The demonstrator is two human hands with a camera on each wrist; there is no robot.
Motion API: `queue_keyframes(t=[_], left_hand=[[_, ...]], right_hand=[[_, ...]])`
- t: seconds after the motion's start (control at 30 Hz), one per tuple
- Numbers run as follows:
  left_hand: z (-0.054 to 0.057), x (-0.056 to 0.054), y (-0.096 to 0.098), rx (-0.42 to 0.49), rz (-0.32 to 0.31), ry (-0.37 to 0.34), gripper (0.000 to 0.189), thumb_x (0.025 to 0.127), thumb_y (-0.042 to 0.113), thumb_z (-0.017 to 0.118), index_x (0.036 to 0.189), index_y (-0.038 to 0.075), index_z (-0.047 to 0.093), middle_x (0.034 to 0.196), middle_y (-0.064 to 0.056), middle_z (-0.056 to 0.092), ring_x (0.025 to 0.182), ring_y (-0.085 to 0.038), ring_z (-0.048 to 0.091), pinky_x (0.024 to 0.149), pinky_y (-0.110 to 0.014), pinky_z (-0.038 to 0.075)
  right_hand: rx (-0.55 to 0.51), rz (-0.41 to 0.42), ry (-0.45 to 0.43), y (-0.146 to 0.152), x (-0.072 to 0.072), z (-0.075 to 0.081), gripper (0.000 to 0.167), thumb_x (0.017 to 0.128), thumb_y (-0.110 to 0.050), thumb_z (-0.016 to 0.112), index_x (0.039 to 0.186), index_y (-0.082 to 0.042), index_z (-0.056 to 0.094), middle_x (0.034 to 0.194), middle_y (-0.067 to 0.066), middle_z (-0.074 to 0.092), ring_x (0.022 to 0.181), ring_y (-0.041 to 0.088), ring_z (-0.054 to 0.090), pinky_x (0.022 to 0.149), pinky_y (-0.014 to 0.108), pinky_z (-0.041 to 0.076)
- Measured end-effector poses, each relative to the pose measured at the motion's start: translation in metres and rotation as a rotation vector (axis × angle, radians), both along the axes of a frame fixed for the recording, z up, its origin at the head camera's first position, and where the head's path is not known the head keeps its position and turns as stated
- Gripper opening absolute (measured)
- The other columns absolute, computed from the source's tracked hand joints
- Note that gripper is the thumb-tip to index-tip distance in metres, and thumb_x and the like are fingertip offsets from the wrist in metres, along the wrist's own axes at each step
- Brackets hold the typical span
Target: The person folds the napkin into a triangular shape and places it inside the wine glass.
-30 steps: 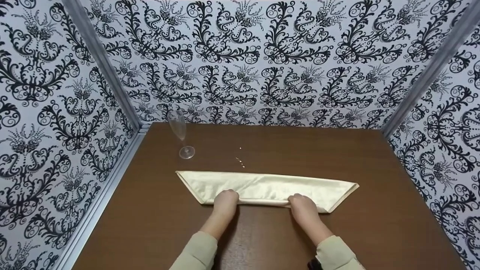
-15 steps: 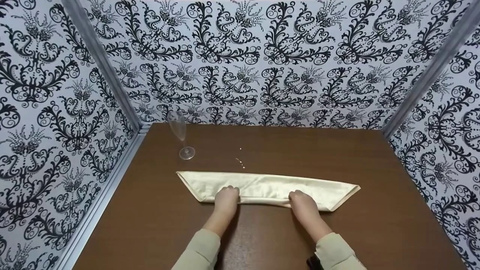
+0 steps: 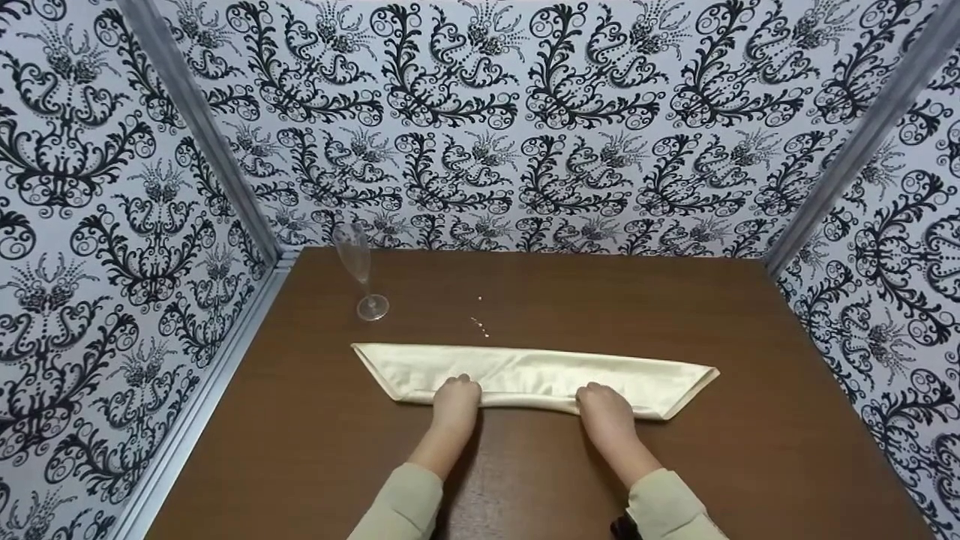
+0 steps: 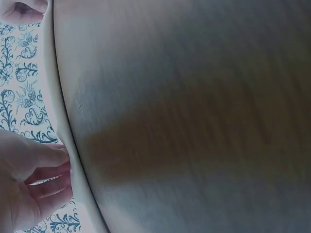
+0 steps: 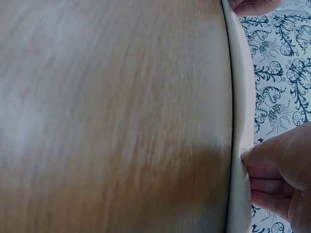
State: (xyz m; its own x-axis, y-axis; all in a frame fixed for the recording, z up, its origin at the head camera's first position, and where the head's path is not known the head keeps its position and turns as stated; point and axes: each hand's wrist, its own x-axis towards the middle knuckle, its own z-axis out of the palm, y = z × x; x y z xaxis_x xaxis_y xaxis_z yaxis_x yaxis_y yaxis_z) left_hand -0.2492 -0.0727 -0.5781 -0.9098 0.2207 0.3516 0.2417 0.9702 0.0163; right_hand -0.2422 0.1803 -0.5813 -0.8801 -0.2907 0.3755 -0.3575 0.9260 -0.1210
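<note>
A pale yellow satin cloth napkin (image 3: 525,367) lies across the middle of the table, its near edge turned over into a narrow roll and both ends slanted. My left hand (image 3: 456,409) pinches that rolled edge left of its middle; in the left wrist view, the left hand's thumb and fingers (image 4: 48,158) press on the fold. Further right along the same edge, my right hand (image 3: 604,412) pinches the roll, thumb nearest me in the right wrist view, where the rolled edge (image 5: 243,97) runs between both hands. What is under the roll stays hidden.
A clear champagne flute (image 3: 358,262) stands at the back left of the brown wooden table (image 3: 600,300). Small pale specks (image 3: 480,324) lie beyond the napkin. Black-and-white patterned walls (image 3: 487,150) enclose the back and sides.
The napkin's near edge has been rolled slightly further away from me, and both hands have stayed on it. The flute has not moved.
</note>
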Motion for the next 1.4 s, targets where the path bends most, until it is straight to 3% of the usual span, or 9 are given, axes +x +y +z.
queue_keyframes(t=[0.2,0.43,0.77,0.9,1.03,1.2,1.4], left_hand=[[-0.001,0.004,-0.005,-0.057,-0.064,0.021,0.016,0.072,-0.003,0.072,0.061,0.007,0.067,0.065,-0.006,0.053,0.061,-0.024,0.057,0.054,-0.031,0.052],[0.0,0.013,-0.01,-0.033,-0.122,-0.037,0.015,0.066,0.01,0.079,0.066,0.005,0.066,0.069,-0.008,0.053,0.064,-0.025,0.056,0.056,-0.033,0.051],[0.003,0.017,-0.015,-0.082,-0.159,0.11,0.016,0.07,-0.003,0.072,0.062,0.006,0.062,0.065,-0.007,0.05,0.053,-0.022,0.052,0.05,-0.03,0.048],[0.002,0.016,-0.02,-0.028,-0.17,0.138,0.019,0.066,-0.005,0.07,0.057,0.007,0.059,0.064,-0.006,0.047,0.048,-0.022,0.05,0.046,-0.031,0.047],[0.004,0.013,-0.02,0.037,-0.159,0.063,0.018,0.065,-0.006,0.07,0.058,0.008,0.061,0.063,-0.005,0.048,0.051,-0.024,0.053,0.048,-0.034,0.048],[0.004,0.006,-0.021,0.087,-0.102,-0.033,0.02,0.067,-0.006,0.07,0.058,0.01,0.062,0.061,-0.005,0.049,0.055,-0.025,0.057,0.052,-0.035,0.05],[0.004,0.0,-0.021,0.113,-0.07,-0.077,0.025,0.066,-0.013,0.065,0.057,0.01,0.061,0.059,-0.005,0.051,0.056,-0.024,0.058,0.051,-0.035,0.051]], right_hand=[[-0.004,0.04,0.052,0.002,0.003,0.001,0.031,0.076,0.003,0.073,0.057,-0.008,0.051,0.056,0.003,0.043,0.048,0.023,0.048,0.044,0.036,0.043],[0.003,0.065,-0.046,0.005,0.007,0.003,0.029,0.066,0.01,0.069,0.06,-0.012,0.05,0.061,0.0,0.042,0.052,0.018,0.042,0.049,0.034,0.04],[0.015,0.076,0.057,0.009,0.005,-0.004,0.017,0.07,0.01,0.071,0.075,-0.004,0.065,0.071,0.007,0.049,0.051,0.023,0.049,0.048,0.035,0.047],[0.007,0.068,0.089,0.01,0.004,-0.008,0.014,0.071,0.009,0.071,0.076,-0.003,0.064,0.07,0.008,0.049,0.051,0.026,0.05,0.048,0.038,0.047],[0.021,0.05,0.041,0.01,0.005,-0.007,0.014,0.074,0.01,0.07,0.076,-0.003,0.063,0.07,0.009,0.05,0.054,0.027,0.052,0.05,0.038,0.048],[0.043,0.037,-0.028,0.009,0.005,-0.004,0.016,0.073,0.011,0.068,0.076,-0.004,0.062,0.069,0.009,0.049,0.057,0.028,0.053,0.052,0.039,0.049],[-0.003,0.02,-0.053,0.009,0.0,-0.002,0.014,0.077,0.005,0.074,0.077,-0.006,0.065,0.07,0.007,0.051,0.058,0.027,0.054,0.054,0.039,0.049]])
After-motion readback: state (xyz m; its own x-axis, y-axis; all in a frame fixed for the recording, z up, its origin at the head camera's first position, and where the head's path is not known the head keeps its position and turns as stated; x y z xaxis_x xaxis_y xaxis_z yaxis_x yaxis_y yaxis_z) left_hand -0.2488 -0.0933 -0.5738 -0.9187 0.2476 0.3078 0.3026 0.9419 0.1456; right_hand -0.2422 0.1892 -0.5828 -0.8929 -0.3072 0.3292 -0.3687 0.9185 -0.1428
